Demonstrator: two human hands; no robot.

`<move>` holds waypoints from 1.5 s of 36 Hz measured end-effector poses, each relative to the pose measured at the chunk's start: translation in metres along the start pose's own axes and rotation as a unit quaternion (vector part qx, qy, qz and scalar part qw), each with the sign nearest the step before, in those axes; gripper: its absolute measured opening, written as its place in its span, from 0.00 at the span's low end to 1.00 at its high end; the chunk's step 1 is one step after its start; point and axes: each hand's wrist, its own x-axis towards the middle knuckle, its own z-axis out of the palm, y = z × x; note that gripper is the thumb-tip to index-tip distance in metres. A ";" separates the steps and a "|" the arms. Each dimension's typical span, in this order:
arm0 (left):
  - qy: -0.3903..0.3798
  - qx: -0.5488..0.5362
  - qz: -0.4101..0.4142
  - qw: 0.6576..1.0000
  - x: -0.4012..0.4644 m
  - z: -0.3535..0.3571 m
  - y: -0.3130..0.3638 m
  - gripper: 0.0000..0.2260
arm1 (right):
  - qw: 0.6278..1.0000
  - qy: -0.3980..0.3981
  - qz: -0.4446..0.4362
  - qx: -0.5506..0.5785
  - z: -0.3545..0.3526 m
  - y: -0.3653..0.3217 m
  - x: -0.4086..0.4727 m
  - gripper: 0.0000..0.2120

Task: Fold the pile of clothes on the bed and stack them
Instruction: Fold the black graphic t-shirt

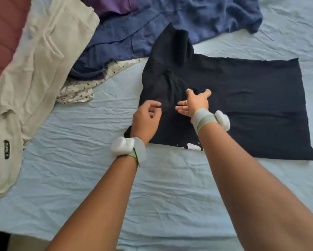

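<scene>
A T-shirt lies on the bed. Both hands hover at its nine-o'clock end. The clothes pile sits at eleven o'clock.

Black shirt, pale blue sheet, cream garment, navy cloth
</scene>
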 end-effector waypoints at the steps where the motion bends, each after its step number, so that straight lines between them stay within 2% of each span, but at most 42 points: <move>1: -0.030 -0.059 -0.049 0.997 0.001 0.005 0.003 0.04 | 1.000 0.002 -0.002 -0.015 0.000 -0.004 0.001 0.26; 4: -0.082 -0.204 -0.190 0.957 0.001 0.011 0.011 0.15 | 0.999 -0.006 -0.023 -0.026 0.000 -0.010 -0.007 0.09; 7: -0.095 -0.269 -0.246 0.926 -0.003 0.007 0.011 0.26 | 0.995 -0.021 -0.091 -0.032 -0.008 0.002 -0.037 0.13; 10: -0.091 -0.309 -0.279 0.905 -0.008 0.004 0.001 0.32 | 0.989 -0.016 -0.135 -0.063 -0.025 0.036 -0.073 0.17; 13: -0.055 -0.315 -0.306 0.897 -0.009 0.007 -0.010 0.31 | 0.992 0.005 -0.089 -0.085 -0.045 0.076 -0.085 0.18; 17: -0.002 -0.281 -0.299 0.912 -0.008 0.014 -0.010 0.36 | 0.996 0.052 -0.037 -0.067 -0.055 0.096 -0.079 0.20; 18: -0.004 -0.271 -0.291 0.917 -0.006 0.013 -0.010 0.35 | 0.994 0.074 -0.048 -0.072 -0.051 0.092 -0.077 0.20; 21: -0.027 -0.253 -0.247 0.935 -0.008 0.018 -0.015 0.16 | 0.984 0.128 -0.088 -0.082 -0.046 0.083 -0.072 0.16; 22: -0.029 -0.242 -0.224 0.944 -0.007 0.019 -0.015 0.15 | 0.983 0.131 -0.096 -0.080 -0.045 0.080 -0.069 0.16; 25: -0.029 -0.223 -0.164 0.961 -0.003 0.018 -0.019 0.26 | 0.986 0.105 -0.118 -0.057 -0.043 0.070 -0.058 0.16; 28: 0.002 -0.175 -0.122 0.977 0.005 0.015 -0.020 0.33 | 0.988 0.030 -0.151 -0.012 -0.041 0.064 -0.044 0.22; 30: 0.021 -0.129 -0.102 0.986 0.006 0.014 -0.018 0.34 | 0.989 0.004 -0.146 0.013 -0.042 0.063 -0.040 0.26; 32: 0.039 -0.072 -0.075 0.994 0.002 0.020 -0.013 0.32 | 0.988 0.013 -0.154 0.016 -0.047 0.064 -0.037 0.25; 34: 0.077 0.055 -0.026 0.995 -0.008 0.028 -0.002 0.31 | 0.984 0.044 -0.174 0.002 -0.053 0.064 -0.037 0.23; 36: 0.117 0.219 0.059 0.967 -0.017 0.038 0.005 0.33 | 0.977 0.076 -0.198 -0.018 -0.058 0.064 -0.037 0.20; 39: 0.078 0.339 0.156 0.925 -0.023 0.056 0.007 0.33 | 0.957 0.101 -0.248 -0.110 -0.070 0.067 -0.033 0.16; 43: -0.052 0.352 0.246 0.901 -0.024 0.088 0.004 0.23 | 0.928 0.098 -0.307 -0.186 -0.088 0.063 -0.018 0.18; 45: -0.056 0.344 0.234 0.908 -0.018 0.098 0.005 0.21 | 0.904 0.120 -0.349 -0.217 -0.099 0.057 -0.008 0.18; 47: -0.023 0.334 0.235 0.912 -0.007 0.104 0.013 0.21 | 0.887 0.128 -0.372 -0.244 -0.109 0.048 0.003 0.18; 50: -0.036 0.340 0.286 0.895 0.014 0.123 0.035 0.22 | 0.859 0.092 -0.386 -0.323 -0.125 0.034 0.027 0.20; 52: -0.079 0.373 0.317 0.868 0.029 0.137 0.046 0.24 | 0.824 0.047 -0.377 -0.419 -0.130 0.031 0.044 0.23; 54: -0.129 0.409 0.320 0.845 0.051 0.163 0.060 0.26 | 0.772 0.017 -0.376 -0.513 -0.146 0.022 0.068 0.26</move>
